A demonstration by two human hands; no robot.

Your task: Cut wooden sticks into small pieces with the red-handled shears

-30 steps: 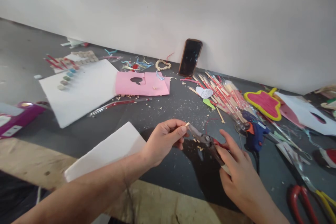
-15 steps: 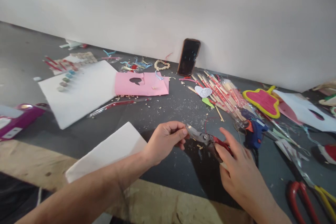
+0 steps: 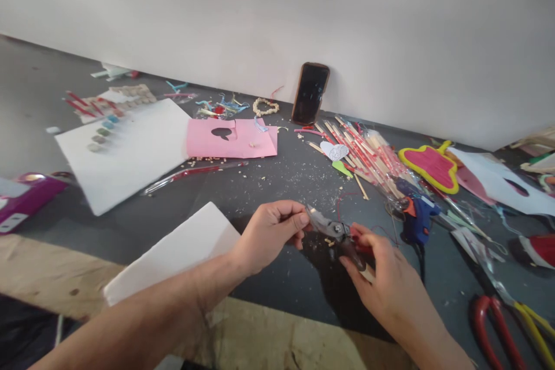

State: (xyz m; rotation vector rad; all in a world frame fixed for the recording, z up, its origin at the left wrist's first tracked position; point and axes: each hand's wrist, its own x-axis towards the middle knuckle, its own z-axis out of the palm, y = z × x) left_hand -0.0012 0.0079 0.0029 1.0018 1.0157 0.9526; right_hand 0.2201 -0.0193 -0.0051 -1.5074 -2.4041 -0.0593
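Note:
My right hand (image 3: 385,277) is wrapped round the red handles of a pair of pruning shears (image 3: 337,229), whose blades point left. The end of a pale wooden piece (image 3: 368,273) shows beside the handle under my fingers. My left hand (image 3: 277,231) is closed in a pinch right at the blade tips; whatever sits between thumb and forefinger is hidden or too small to name. Small wooden bits (image 3: 330,242) lie on the dark table (image 3: 277,283) beneath the shears. White foam board (image 3: 173,251) lies under my left forearm.
Wrapped chopsticks (image 3: 355,147) lie behind the shears, next to a blue glue gun (image 3: 418,217). Large scissors (image 3: 498,324) rest at front right. A phone (image 3: 310,93) leans on the wall. Pink folded paper (image 3: 232,139) and a white board (image 3: 125,156) lie left, a purple object (image 3: 32,199) beyond.
My right hand's fingers have closed further round the shears' handles, drawing them together. My left hand keeps its pinch at the blades. The view has shifted slightly.

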